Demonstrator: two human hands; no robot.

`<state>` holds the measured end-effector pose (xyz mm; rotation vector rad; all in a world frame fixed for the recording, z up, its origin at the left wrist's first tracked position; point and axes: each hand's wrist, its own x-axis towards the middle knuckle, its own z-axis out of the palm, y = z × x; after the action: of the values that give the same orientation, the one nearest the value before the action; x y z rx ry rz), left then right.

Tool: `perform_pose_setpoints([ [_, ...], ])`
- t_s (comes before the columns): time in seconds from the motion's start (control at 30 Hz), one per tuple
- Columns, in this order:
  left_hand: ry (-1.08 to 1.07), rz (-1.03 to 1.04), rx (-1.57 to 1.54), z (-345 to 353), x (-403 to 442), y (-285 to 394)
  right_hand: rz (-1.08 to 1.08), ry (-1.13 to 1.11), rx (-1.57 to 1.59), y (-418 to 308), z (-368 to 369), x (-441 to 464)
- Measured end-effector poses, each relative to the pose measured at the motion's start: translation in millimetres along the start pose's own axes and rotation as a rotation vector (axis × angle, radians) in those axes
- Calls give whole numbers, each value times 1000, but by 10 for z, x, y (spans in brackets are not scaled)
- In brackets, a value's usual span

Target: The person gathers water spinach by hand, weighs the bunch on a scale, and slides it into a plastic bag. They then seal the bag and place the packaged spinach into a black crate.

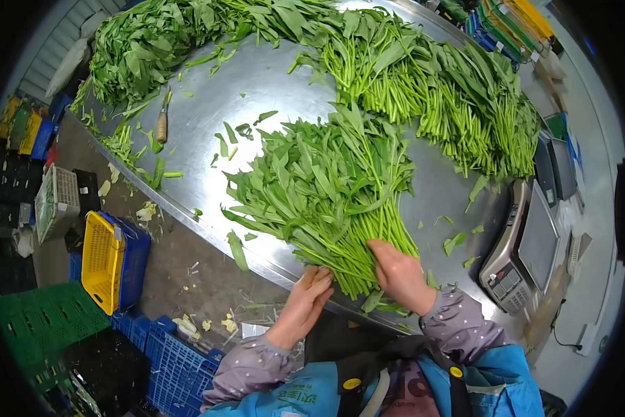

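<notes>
A large bunch of leafy greens (319,174) lies on the metal table (208,125), its stems pointing toward me. My right hand (399,274) presses against the right side of the stems, with its fingertips partly hidden among them. At the left side of the stem ends is my left hand (304,302), its fingers bent together at the edge of the bunch; whether they pinch a stem is too small to tell. Loose leaves (236,250) are scattered around the bunch.
More bundled greens (451,104) line the table's far side, with a leafy heap (138,55) at far left. A wooden-handled knife (162,125) lies near the left edge. A scale (524,243) stands at right. Yellow and blue crates (107,260) sit on the floor.
</notes>
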<state>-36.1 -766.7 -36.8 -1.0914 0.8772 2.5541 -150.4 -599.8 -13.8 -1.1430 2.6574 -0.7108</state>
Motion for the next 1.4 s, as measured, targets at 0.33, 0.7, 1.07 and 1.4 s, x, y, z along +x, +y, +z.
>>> perform_pose_setpoints([
  [0.33, -116, -21, -168, 306, 471, -108, 47, -92, -31, -322, 33, 9],
  [0.7, -73, 14, -220, 203, 483, -98, 187, -35, -33, 24, -23, -86],
  [1.07, -380, -66, -189, -1, 514, 63, 143, 6, 242, -125, -153, -57],
  [1.4, -229, -20, -195, -28, 601, 1, 74, -85, -91, 268, -88, -15],
])
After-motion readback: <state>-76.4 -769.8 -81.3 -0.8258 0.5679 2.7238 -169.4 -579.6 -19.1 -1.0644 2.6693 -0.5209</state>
